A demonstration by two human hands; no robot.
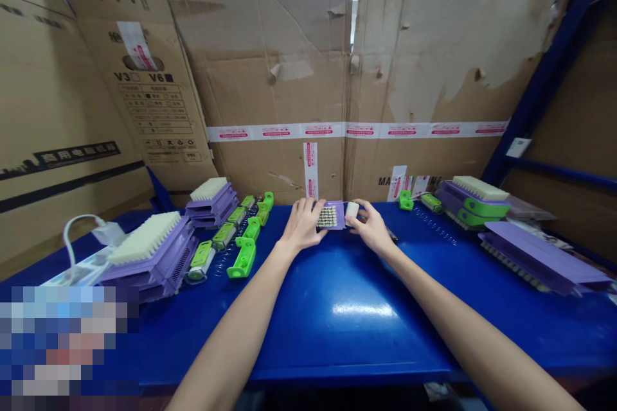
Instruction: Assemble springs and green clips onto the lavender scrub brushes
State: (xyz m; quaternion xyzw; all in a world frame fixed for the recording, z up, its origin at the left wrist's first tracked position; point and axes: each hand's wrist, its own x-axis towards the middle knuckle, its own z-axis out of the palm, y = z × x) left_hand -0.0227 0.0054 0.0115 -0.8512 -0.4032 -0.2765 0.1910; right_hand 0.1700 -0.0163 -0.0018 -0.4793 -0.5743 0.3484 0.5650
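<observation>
Near the back middle of the blue table, my left hand (303, 223) is closed on a small purple frame (340, 215) that carries a grid of pale pegs. Just to its right, my right hand (373, 228) pinches a small cream-coloured block (351, 213) between thumb and fingers. The block is close beside the frame's right edge; whether they touch I cannot tell. A dark thin item (393, 236) lies partly hidden behind my right hand.
Purple parts with cream toothed blocks are stacked at left (149, 263) and right (472, 189). Bright green brackets (243, 258), green-and-metal pieces (201, 261) and springs (436, 226) lie on the table (357, 340). A white power strip (80, 273) sits at left; cardboard (274, 90) stands behind.
</observation>
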